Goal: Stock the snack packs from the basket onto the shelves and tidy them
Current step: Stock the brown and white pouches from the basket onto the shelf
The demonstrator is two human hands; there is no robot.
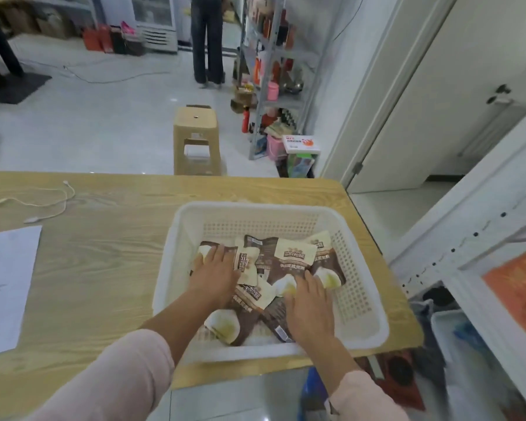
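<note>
Several snack packs [268,268] lie jumbled in the bottom of a white plastic basket [359,302], overlapping at odd angles, some face up and some turned so only a brown back with a barcode shows. None has reached the shelves yet, so by my judgement the stocking is only at its gathering step. The basket sits at the right end of the wooden surface [104,238], close to its near right corner and beside the white metal shelf upright [468,238] at the right, which is likely why it was set there: the reach from basket to shelf looks short.

Both hands are down inside the basket. The left hand [213,268] lies flat on the packs at the left of the pile, fingers [219,253] spread and extended, pressing rather than gripping. The right hand [308,305] rests palm down on the packs nearer the front wall, fingers loosely together and slightly curled over a pack's edge; whether they have closed under it I cannot tell. The flat palms suggest raking the loose packs into a stack before lifting.

The packs are glossy film pouches, brown and cream, printed with a pale round bun; they look soft, slippery and apt to slide over one another. The basket is rigid moulded plastic with perforated lattice walls and a thick rolled rim (rounded corners, sloping sides). The surface has a pale wood-grain finish; a white sheet of paper [6,284] and a thin white cable [43,205] lie toward its left side, well apart from the basket.
</note>
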